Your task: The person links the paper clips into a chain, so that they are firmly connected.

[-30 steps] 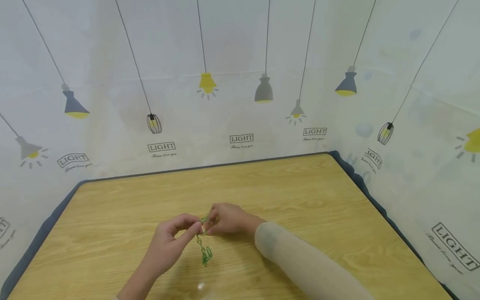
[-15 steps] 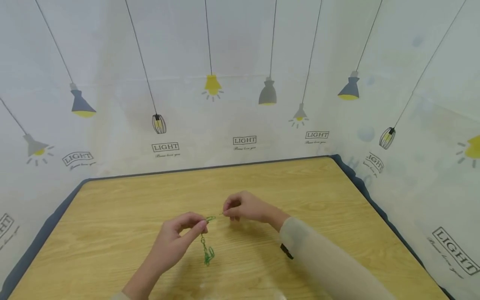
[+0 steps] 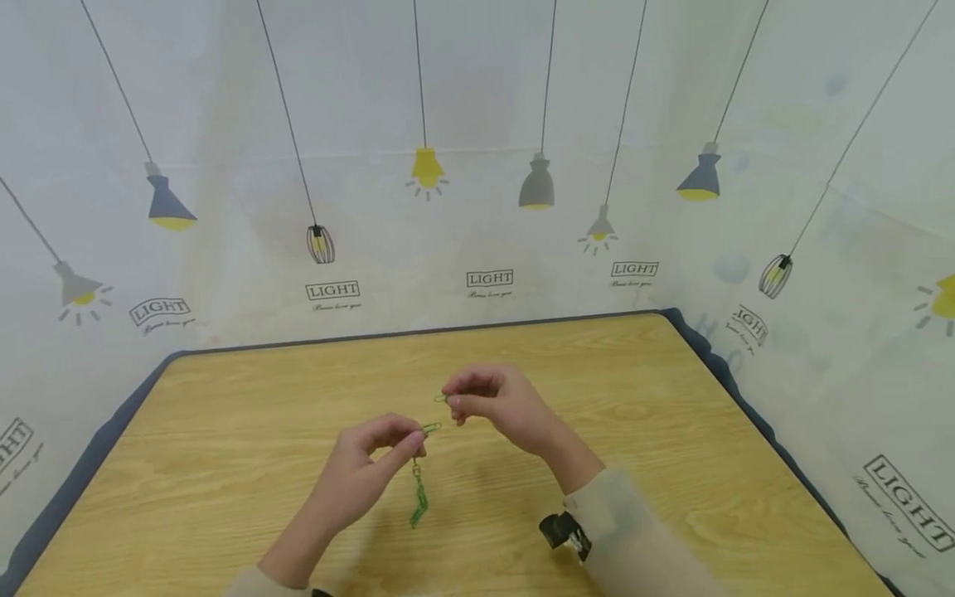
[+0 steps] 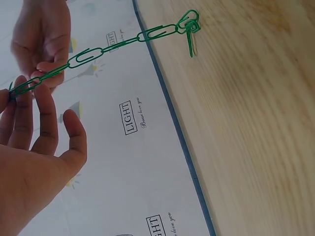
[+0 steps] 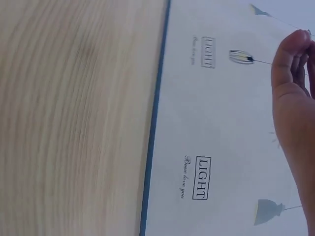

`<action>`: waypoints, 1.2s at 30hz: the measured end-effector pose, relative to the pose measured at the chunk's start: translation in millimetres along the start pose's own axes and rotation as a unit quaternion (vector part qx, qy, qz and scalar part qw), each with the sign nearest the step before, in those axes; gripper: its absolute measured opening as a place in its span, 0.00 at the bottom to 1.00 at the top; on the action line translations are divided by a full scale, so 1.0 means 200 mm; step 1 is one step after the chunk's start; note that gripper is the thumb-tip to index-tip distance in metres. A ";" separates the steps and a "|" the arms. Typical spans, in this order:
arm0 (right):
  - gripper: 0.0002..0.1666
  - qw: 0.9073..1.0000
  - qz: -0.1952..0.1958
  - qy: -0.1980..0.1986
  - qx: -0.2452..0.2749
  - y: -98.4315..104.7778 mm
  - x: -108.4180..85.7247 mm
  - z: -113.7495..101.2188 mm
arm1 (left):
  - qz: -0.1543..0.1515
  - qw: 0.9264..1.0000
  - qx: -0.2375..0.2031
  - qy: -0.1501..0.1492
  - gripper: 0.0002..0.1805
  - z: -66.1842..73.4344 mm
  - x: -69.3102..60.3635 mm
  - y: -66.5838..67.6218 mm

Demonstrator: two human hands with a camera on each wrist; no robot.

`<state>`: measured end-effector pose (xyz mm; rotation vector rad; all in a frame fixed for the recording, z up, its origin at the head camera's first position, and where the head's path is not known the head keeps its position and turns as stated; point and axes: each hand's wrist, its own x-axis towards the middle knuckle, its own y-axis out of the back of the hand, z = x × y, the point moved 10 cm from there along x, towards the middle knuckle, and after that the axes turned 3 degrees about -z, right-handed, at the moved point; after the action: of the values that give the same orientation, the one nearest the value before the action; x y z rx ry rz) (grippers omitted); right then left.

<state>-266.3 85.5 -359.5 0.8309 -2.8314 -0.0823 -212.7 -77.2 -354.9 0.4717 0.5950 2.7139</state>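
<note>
A chain of green paper clips [image 4: 86,57] hangs from my left hand [image 3: 366,468], whose thumb and fingers pinch its top end. One clip of the chain [image 3: 432,428] sticks out past the fingertips toward the right hand. In the left wrist view the chain runs down to a bunched lower end [image 4: 189,23]. My right hand [image 3: 503,406], a little higher and to the right, pinches a single paper clip [image 3: 441,399], apart from the chain. In the right wrist view the right hand [image 5: 294,83] is partly cut off at the edge.
Below the hands lies a wood-grain table [image 3: 246,448] with a dark blue edge [image 3: 418,332]. A pale curtain printed with lamps [image 3: 373,199] surrounds its back and sides. A black wrist device [image 3: 564,532] sits at the right sleeve [image 3: 627,531].
My right hand has drawn away from the left, up and to the right, with a single clip between its fingers. The left hand has risen slightly, still holding the hanging chain.
</note>
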 end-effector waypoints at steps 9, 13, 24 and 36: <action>0.15 0.998 -0.012 0.040 0.037 -0.14 -0.09 -0.06 | -0.014 1.000 -0.005 -0.016 0.09 0.01 0.00 -0.02; 0.15 0.998 -0.014 0.030 0.049 -0.17 -0.10 -0.05 | -0.017 1.000 -0.006 -0.024 0.09 0.03 0.00 -0.02; 0.15 0.999 -0.021 0.023 0.043 -0.19 -0.09 -0.05 | -0.015 0.999 0.003 -0.040 0.09 0.04 -0.02 -0.01; 0.12 0.999 -0.025 0.013 0.035 -0.20 -0.09 -0.07 | 0.002 0.999 0.009 -0.043 0.07 0.05 -0.02 0.01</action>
<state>-226.4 61.3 -353.6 0.9115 -2.8034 0.0210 -205.9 -76.5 -347.4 0.5908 0.5972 2.6790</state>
